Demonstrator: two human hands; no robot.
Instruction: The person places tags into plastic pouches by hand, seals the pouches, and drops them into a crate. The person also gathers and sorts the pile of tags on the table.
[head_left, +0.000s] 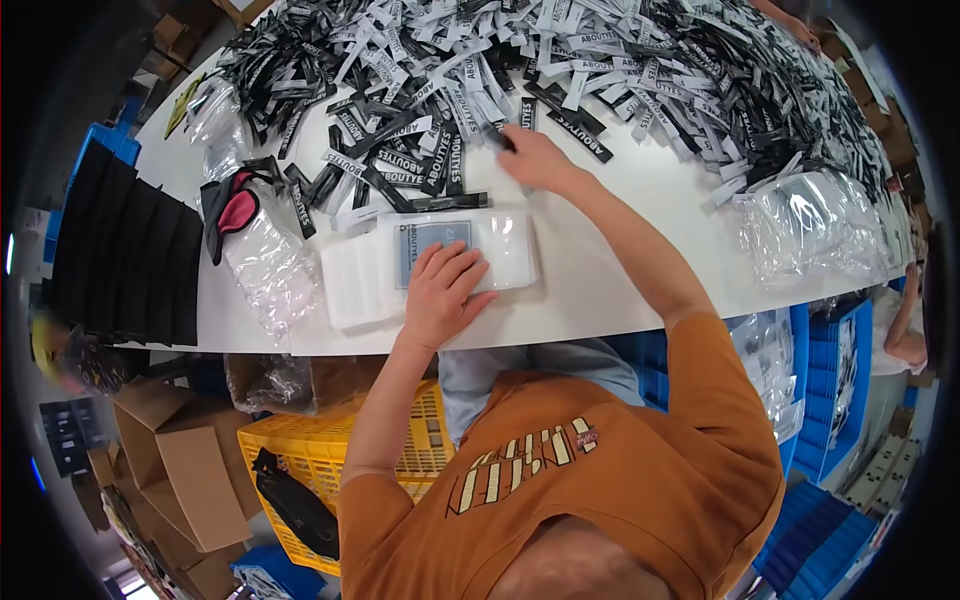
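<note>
My left hand [447, 290] lies with its fingers stretched out on a stack of clear plastic bags [510, 250]. Under its fingertips shows a blue-grey printed panel [420, 245] of the top bag. Farther forward, my right hand [540, 162] is closed at the near edge of a large heap of black and white strip packets [590, 70] lettered "ABOUTYES". A dark, blurred end, seemingly a black packet [494, 134], shows at its fingertips. Several loose packets [400, 165] lie between the heap and the bag stack.
Clear bags [270, 265] and a black-and-pink item [236, 208] lie on the left of the white table [600, 290]. More bags [815, 225] lie at right. Black stacked trays [125, 250], a yellow crate [270, 440], cardboard boxes [190, 460] and blue bins [840, 390] surround the table.
</note>
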